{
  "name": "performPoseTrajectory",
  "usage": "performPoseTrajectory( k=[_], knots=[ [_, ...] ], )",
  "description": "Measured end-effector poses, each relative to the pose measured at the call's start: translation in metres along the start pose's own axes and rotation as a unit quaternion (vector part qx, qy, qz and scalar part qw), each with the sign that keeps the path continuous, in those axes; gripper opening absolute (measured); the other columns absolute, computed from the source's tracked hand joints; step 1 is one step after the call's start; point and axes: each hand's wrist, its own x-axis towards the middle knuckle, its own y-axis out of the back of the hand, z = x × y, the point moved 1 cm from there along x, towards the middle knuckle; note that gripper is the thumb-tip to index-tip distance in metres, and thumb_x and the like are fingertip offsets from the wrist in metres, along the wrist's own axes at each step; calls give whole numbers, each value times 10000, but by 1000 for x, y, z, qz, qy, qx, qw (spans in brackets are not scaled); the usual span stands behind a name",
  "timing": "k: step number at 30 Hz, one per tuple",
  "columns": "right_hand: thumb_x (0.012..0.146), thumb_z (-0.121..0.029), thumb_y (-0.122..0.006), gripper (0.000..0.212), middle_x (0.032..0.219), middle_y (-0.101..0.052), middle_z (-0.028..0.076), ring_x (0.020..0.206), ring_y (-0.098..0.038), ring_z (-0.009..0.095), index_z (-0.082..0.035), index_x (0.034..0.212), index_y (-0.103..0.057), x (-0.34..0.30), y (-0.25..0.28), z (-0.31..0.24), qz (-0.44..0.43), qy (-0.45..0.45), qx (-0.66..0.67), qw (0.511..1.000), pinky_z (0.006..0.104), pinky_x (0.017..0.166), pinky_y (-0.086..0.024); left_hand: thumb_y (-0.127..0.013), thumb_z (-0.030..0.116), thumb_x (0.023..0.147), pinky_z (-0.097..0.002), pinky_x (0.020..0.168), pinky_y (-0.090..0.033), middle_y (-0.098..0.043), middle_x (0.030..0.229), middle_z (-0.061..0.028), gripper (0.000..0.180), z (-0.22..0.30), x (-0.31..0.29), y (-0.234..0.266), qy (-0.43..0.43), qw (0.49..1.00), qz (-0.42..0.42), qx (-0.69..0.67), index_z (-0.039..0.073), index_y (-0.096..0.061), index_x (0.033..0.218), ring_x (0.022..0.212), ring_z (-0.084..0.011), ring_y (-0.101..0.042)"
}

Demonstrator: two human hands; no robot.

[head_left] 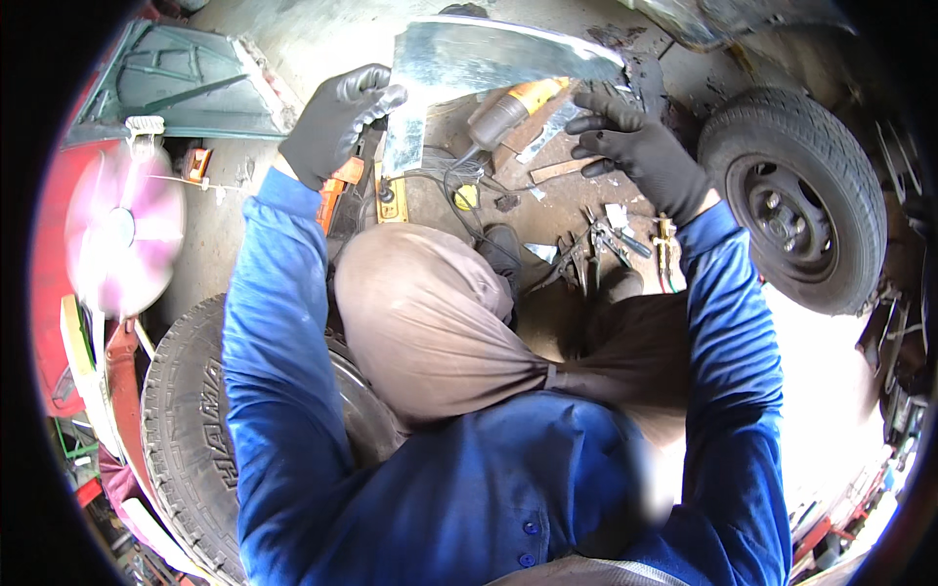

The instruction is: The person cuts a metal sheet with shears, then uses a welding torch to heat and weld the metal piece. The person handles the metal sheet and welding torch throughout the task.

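Observation:
A bare, shiny sheet-metal piece (489,54) is raised in front of me, with a long curved arm and a shorter leg hanging at its left. My left hand (342,122), in a black glove, is closed at its left edge, thumb and fingers at the metal. My right hand (640,146), also gloved, hovers just below the piece's right end with its fingers bent and apart; I see nothing in it. Beneath the metal, a yellow and grey power tool (513,109) lies on the floor with its cord.
Several pliers (586,256) lie before my feet. A yellow spirit level (392,200) is near my left knee. On the right stands a wheel (787,210); a large tyre (191,420) is at my left. A spinning fan (122,227) and green panel (186,83) are farther left.

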Motion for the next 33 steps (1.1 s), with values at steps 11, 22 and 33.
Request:
performPoseTrajectory(
  k=[11, 22, 33],
  knots=[
    [767, -708, -779, 1210, 1456, -619, 306, 1327, -649, 395, 111, 1560, -375, 197, -68, 146, 350, -255, -285, 855, 429, 1136, -490, -731, 180, 1042, -229, 638, -468, -641, 795, 62, 133, -107, -70, -20, 31, 919, 279, -278, 61, -734, 984, 694, -23, -552],
    [813, -460, -761, 612, 1084, -779, 240, 992, -780, 335, 40, 1165, -738, 219, -79, 134, 370, -228, -305, 847, 425, 849, -609, -713, 180, 1050, -241, 719, -504, -705, 915, 17, 191, -87, -106, -12, 27, 917, 343, -204, -4, -727, 1099, 796, -47, -611],
    [877, -267, -750, 572, 1068, -733, 226, 970, -744, 380, -12, 1341, -536, 157, -195, 127, 218, 87, -119, 965, 468, 865, -578, -633, 203, 1101, -226, 634, -452, -675, 829, -1, 168, -85, -127, 16, 51, 883, 426, -191, 56, -678, 1034, 712, -61, -602]
  ],
)
